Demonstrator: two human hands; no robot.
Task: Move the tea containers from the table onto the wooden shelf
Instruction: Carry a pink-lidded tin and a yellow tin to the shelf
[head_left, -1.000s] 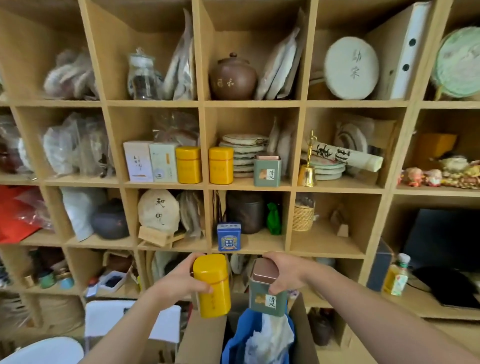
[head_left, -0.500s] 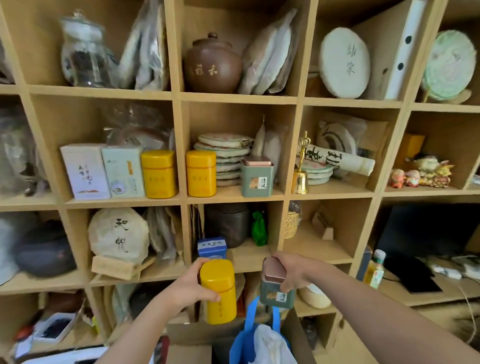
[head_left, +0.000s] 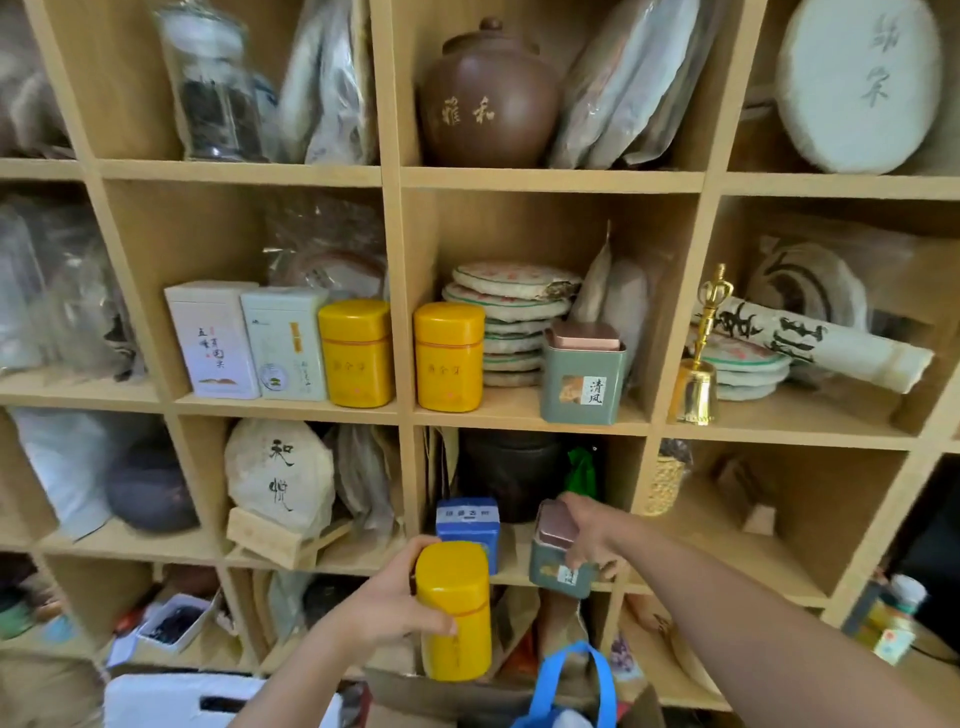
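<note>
The left hand (head_left: 384, 605) has its fingers wrapped round an upright yellow tin (head_left: 453, 610); the right hand (head_left: 589, 530) clamps a tilted green tin (head_left: 558, 558) by its lid, nearer the wooden shelf (head_left: 519, 413) (matching tins stand above, up and ahead).

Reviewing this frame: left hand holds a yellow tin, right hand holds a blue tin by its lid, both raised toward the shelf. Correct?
Not quite. In the head view the right hand grips a green tin with a pinkish lid, not a blue one. The blue tin stands on the shelf, unheld. The left hand does hold a yellow tin.
</note>
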